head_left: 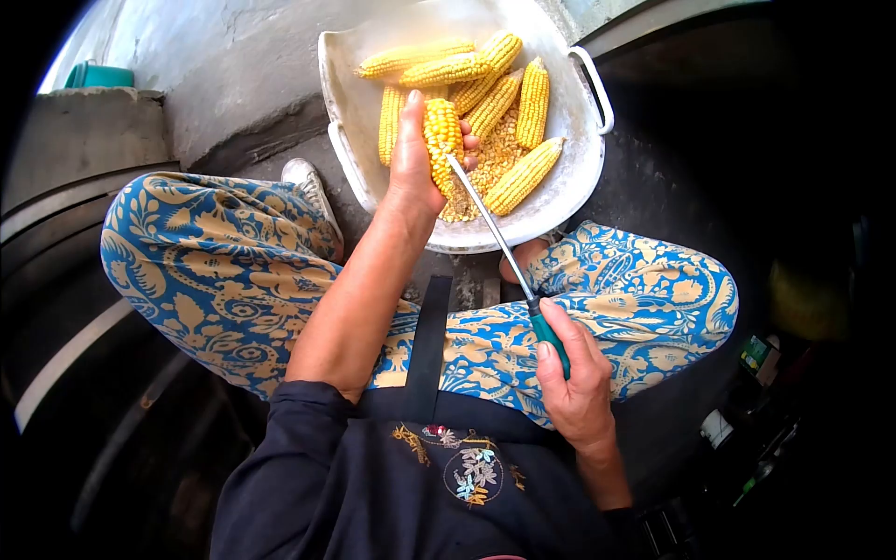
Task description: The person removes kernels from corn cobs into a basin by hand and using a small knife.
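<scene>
My left hand (415, 159) is wrapped round a corn cob (442, 131), holding it upright over a white tub (583, 177). Part of the cob's lower end is bare of kernels. In my right hand (574, 373) is a screwdriver (504, 247) with a green handle and a long metal shaft. Its tip touches the kernels on the held cob. Several whole yellow cobs (532, 103) lie in the tub behind and beside my left hand. Loose kernels (499, 154) cover part of the tub's bottom.
The tub stands on the dark floor between my knees, with a white handle (597, 89) at its right. A black strap (429, 336) hangs over my patterned trousers (224, 271). A teal container (99, 75) rests on a ledge at the upper left. Small items lie at the lower right.
</scene>
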{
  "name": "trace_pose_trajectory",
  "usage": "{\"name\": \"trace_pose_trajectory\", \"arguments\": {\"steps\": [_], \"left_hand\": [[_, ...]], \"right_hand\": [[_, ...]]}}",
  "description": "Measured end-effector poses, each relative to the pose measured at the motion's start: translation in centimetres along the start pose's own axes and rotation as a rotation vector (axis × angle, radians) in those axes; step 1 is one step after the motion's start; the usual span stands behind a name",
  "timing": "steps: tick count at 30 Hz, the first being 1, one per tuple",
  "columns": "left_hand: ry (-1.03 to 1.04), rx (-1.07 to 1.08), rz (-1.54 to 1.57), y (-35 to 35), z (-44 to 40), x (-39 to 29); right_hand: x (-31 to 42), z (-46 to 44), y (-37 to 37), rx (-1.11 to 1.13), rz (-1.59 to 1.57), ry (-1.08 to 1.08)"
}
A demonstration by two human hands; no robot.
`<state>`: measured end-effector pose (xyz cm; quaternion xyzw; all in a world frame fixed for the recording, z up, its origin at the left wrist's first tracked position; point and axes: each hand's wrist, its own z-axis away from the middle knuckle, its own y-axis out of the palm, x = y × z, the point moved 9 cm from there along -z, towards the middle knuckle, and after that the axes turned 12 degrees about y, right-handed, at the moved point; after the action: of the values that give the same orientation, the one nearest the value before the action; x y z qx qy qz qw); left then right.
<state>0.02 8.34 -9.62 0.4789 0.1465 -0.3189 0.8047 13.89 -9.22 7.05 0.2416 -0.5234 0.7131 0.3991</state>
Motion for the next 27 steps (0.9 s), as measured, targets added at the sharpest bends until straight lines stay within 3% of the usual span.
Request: {"name": "trace_pose_trajectory", "arguments": {"steps": [5, 13, 17, 19, 22, 23, 25, 27], "left_hand": [[0.04, -0.143, -0.273, -3.2, 0.0, 0.5], [0.015, -0.34, -0.322, -7.4, 0.1, 0.9], [0.036, -0.37, -0.412, -7.3, 0.9, -0.2], [0.07, -0.359, -0.428, -7.1, 0.8, -0.4], [0.037, -0.362, -0.473, -7.3, 0.7, -0.5], [0.071, -0.408, -0.643, -8.1, 0.6, -0.5], [0.115, -0.408, -0.621, -7.3, 1.2, 0.2], [0.043, -0.427, -0.479, -8.1, 1.3, 0.6]], "right_hand": [[0.3, -0.2, 2.1, -0.023, 0.166, -0.01], [1.8, -0.7, 5.6, -0.016, 0.296, -0.003], [0.7, -1.0, 6.4, -0.02, 0.124, 0.036], [0.1, -1.4, 6.1, -0.115, -0.161, -0.033], [-0.2, -1.6, 6.3, -0.08, -0.096, 0.01], [-0.1, -2.0, 6.5, -0.07, -0.051, 0.02], [0.8, -3.0, 6.5, -0.063, 0.181, 0.02], [0.4, -3.6, 6.9, -0.021, 0.148, 0.051]]}}
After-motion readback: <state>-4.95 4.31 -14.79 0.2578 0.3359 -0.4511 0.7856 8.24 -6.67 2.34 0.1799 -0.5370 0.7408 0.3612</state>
